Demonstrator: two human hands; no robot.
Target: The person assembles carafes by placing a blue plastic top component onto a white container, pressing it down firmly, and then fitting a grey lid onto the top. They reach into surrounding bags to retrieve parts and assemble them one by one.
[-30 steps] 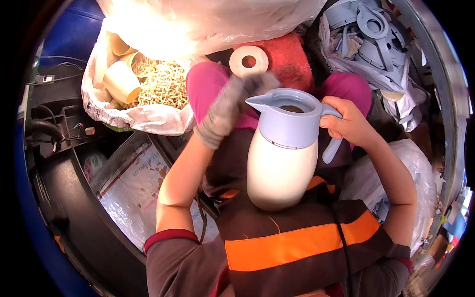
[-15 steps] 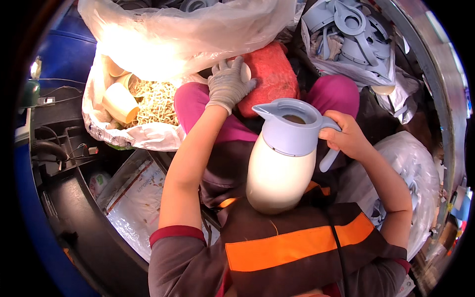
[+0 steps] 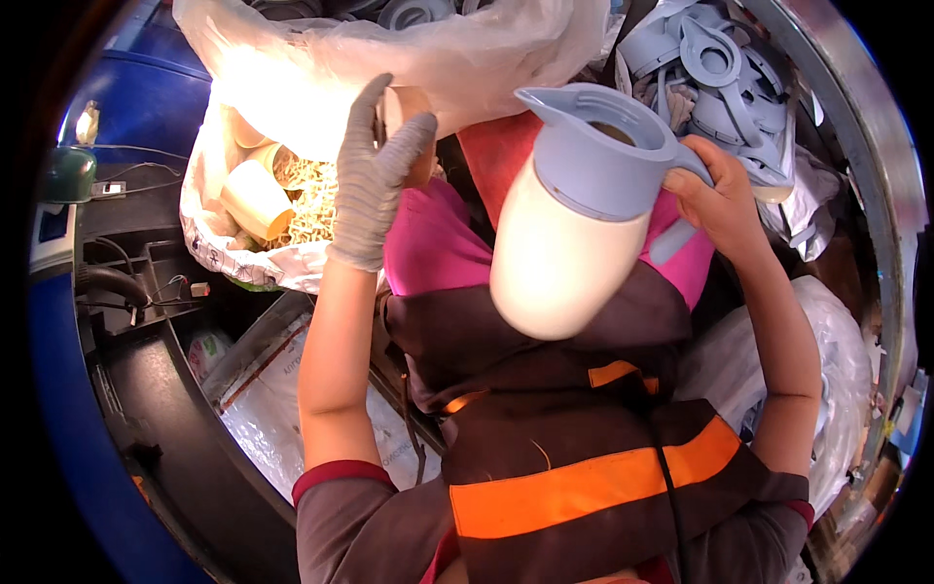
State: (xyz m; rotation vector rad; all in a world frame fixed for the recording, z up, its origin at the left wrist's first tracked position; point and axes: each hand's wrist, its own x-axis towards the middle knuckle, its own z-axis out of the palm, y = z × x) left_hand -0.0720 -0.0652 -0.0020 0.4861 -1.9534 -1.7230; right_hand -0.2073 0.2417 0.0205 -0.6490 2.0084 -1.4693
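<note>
My right hand (image 3: 715,190) grips the handle of a jug (image 3: 574,248) with a cream body and a pale grey-blue collar and spout. The jug is tilted and held up over my lap; its open top shows a dark inside. My left hand (image 3: 375,175), in a pale knitted glove, holds a beige cup-shaped piece (image 3: 413,102) between thumb and fingers, partly hidden by the glove. Just left of that hand, a white bag (image 3: 209,229) holds yellow cups (image 3: 258,200) and many small pale pieces (image 3: 311,200).
A large translucent bag (image 3: 467,63) with grey parts stands ahead. Grey-blue collars and lids (image 3: 715,68) fill another bag at far right. Red cloth (image 3: 491,161) lies ahead of the jug. A black tray (image 3: 185,399) is at left, a clear bag (image 3: 827,350) at right.
My left hand has lifted off the red cloth and moved left with the cup-shaped piece. My right hand has raised the jug forward, away from my body.
</note>
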